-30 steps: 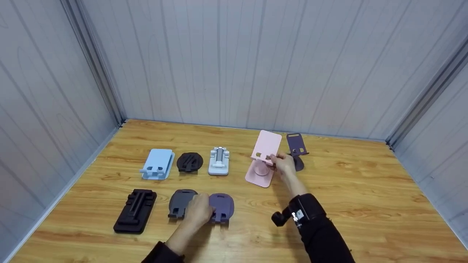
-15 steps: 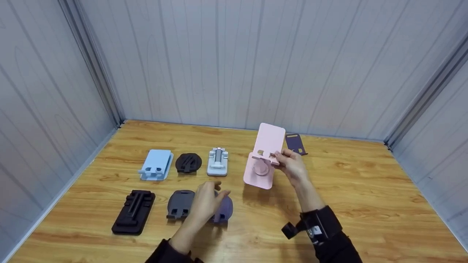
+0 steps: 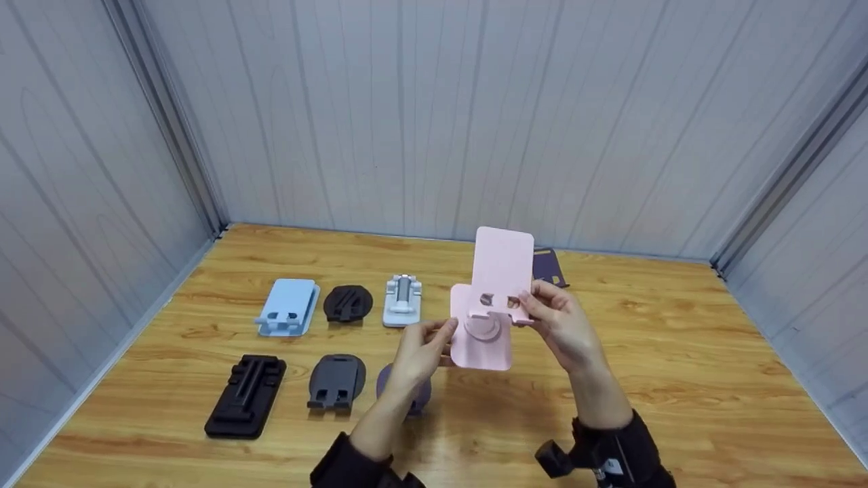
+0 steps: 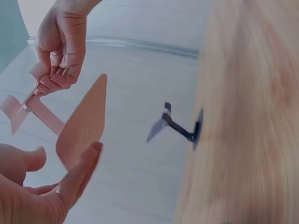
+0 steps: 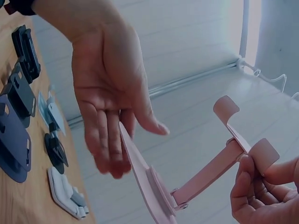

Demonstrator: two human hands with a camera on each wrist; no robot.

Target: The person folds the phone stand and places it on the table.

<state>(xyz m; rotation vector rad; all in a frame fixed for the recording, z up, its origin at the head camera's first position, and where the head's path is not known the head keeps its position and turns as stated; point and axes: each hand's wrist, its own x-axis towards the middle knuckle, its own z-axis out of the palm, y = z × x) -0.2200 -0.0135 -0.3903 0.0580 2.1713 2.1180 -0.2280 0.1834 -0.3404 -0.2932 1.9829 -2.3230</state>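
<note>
A pink phone stand [image 3: 503, 261] is held up over the table, its base plate hanging below the tilted upper plate. My right hand [image 3: 569, 332] pinches the lower right corner of that upper plate, by a lip, between thumb and fingers. At the base plate's left edge is my left hand [image 3: 417, 356]. In the left wrist view, the left fingers [image 4: 81, 175] lie along the underside of the base, while the thumb stands apart from it. The right wrist view shows the left palm [image 5: 105, 88] facing the base with fingers extended. A hinged arm joins base and upper plate.
Left on the wooden table [image 3: 678, 379] are a light blue stand [image 3: 291, 301], a black round one [image 3: 348, 303], a white one [image 3: 403, 301], a black rectangular one [image 3: 245, 396], a grey one [image 3: 337, 383] and a purple one [image 3: 420, 392]. Behind the right hand stands a dark purple stand [image 3: 548, 268].
My right hand has lifted the pink stand off the table and toward me. The left hand has left the grey and purple stands and moved right to the pink base.
</note>
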